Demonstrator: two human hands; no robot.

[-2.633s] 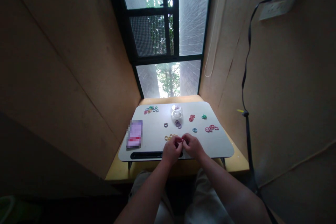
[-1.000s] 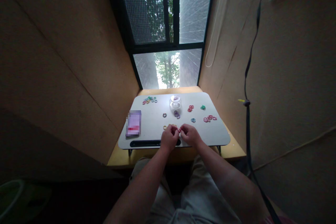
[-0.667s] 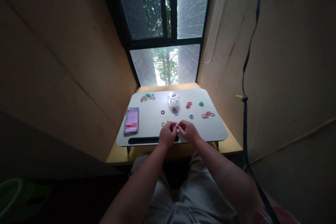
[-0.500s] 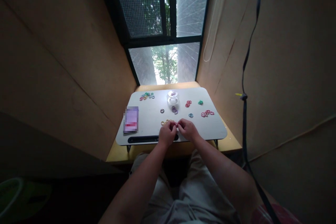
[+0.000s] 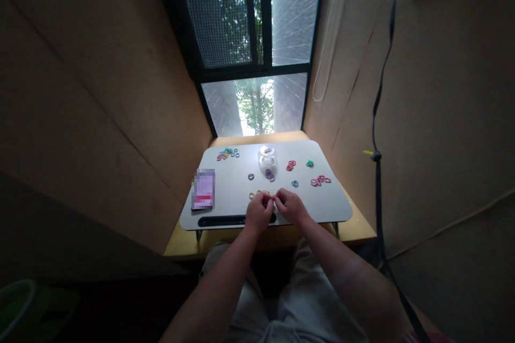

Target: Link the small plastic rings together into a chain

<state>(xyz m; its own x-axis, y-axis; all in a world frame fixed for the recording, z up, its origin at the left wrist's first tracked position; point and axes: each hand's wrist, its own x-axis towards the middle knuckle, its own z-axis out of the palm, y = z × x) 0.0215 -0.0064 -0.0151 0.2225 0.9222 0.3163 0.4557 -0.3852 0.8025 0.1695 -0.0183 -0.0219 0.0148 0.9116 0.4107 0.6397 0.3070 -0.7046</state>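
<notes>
My left hand (image 5: 259,211) and my right hand (image 5: 291,207) meet over the front of the white lap table (image 5: 229,187), their fingertips pinched together. Between them is a small pink band, probably a hair tie, almost wholly hidden by the fingers. Just behind my left hand lies a row of yellow bands (image 5: 258,193). Farther back are purple bands (image 5: 270,175), a dark band (image 5: 251,177) and blue bands (image 5: 295,184). A clear round jar (image 5: 267,159) with a lid stands behind the purple ones.
Red bands (image 5: 290,165), green bands (image 5: 309,163) and pink bands (image 5: 321,180) lie to the right. A mixed-colour pile (image 5: 227,154) sits at the back left. A phone (image 5: 203,189) with a blurred screen lies left, near a black slot (image 5: 221,221). A dark strap (image 5: 377,182) hangs at right.
The view has tilted slightly, so everything appears a little lower. My hands remain pinched together in nearly the same place, and the pink between the fingertips shows less than before.
</notes>
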